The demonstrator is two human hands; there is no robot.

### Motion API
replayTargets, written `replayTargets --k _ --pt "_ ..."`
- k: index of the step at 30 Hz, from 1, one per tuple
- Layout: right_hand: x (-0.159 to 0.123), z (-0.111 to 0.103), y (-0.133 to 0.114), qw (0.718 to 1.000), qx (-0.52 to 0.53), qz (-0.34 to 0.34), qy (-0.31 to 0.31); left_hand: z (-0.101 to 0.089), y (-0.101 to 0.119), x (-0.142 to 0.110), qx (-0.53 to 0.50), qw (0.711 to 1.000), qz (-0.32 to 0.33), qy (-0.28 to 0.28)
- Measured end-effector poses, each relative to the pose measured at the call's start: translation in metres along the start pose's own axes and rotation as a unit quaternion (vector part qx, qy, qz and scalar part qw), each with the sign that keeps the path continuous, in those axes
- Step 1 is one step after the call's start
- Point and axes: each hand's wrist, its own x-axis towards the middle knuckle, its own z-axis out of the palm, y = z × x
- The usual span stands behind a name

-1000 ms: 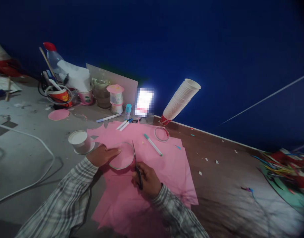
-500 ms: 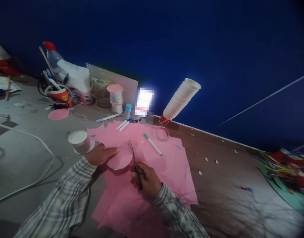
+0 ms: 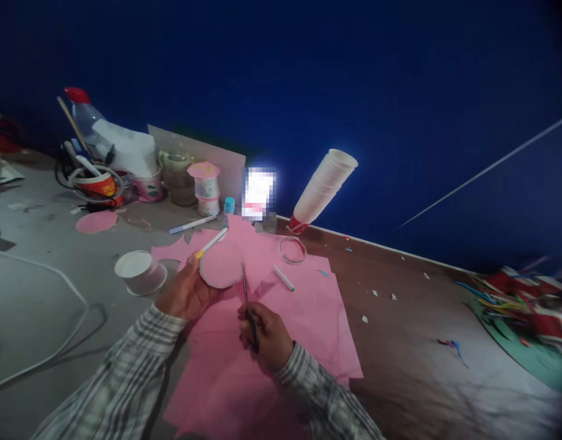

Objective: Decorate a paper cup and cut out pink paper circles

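Note:
My left hand (image 3: 189, 292) is closed on the edge of a round piece of pink paper (image 3: 220, 265), thumb towards the top and fingers underneath. My right hand (image 3: 269, 339) grips a pair of scissors (image 3: 252, 327) by dark handles. Their narrow blades point away from me, beside the disc's right edge; I cannot tell whether they touch it. Under both hands spreads a pile of pink paper sheets (image 3: 262, 373), with a flap raised behind the disc. A marker with a yellow end (image 3: 213, 242) lies just beyond my left hand. A white paper cup (image 3: 140, 273) stands left of it.
A tall leaning stack of paper cups (image 3: 324, 186) rests near the blue wall. A tape ring (image 3: 293, 250) and a partly covered marker (image 3: 284, 278) lie on the paper. Cups, tools and a bottle (image 3: 85, 116) crowd the back left. A white cable (image 3: 72, 324) curves at left.
The disc has been turned and lifted by my left hand, with the surrounding pink paper rising. A flap now covers part of the green-capped marker. The scissors stay beside the disc.

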Motion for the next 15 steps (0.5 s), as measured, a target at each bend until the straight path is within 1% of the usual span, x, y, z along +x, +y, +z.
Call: replayTargets --k 3,6,9,13,15 --pt "0.003 0.002 0.006 0.999 0.025 -0.013 0.032 0.015 -0.013 -0.009 -0.031 0.999 -0.001 -0.021" --pt "0.004 0.003 0.008 0.999 0.022 -0.012 0.041 0.021 -0.022 -0.012 -0.022 1.000 0.014 -0.014" --pt "0.004 0.005 0.004 0.999 0.014 -0.006 0.042 0.022 -0.025 -0.009 0.004 0.999 0.032 0.030" --pt "0.004 0.006 -0.001 0.999 0.014 -0.005 0.042 0.018 -0.028 -0.003 0.022 0.994 0.026 0.108" --pt "0.004 0.007 -0.001 0.999 0.019 -0.006 0.039 0.014 -0.031 0.000 0.039 0.990 0.020 0.136"
